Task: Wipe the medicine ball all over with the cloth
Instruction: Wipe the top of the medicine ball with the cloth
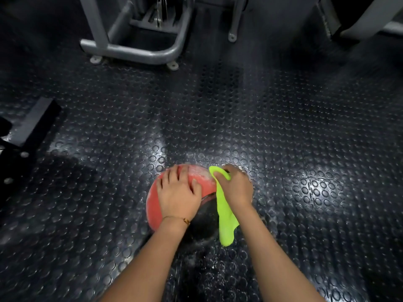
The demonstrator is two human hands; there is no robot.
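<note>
pressing our flat left hand [177, 194] on the round red-and-black medicine ball [155, 203] on studded rubber floor [283, 149], our right hand [236, 187] grips the soft lime cloth [225, 221].

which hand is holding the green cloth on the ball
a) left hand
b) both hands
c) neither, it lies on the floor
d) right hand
d: the right hand grips the green cloth at the medicine ball's right side, while the left hand rests flat on top.
</note>
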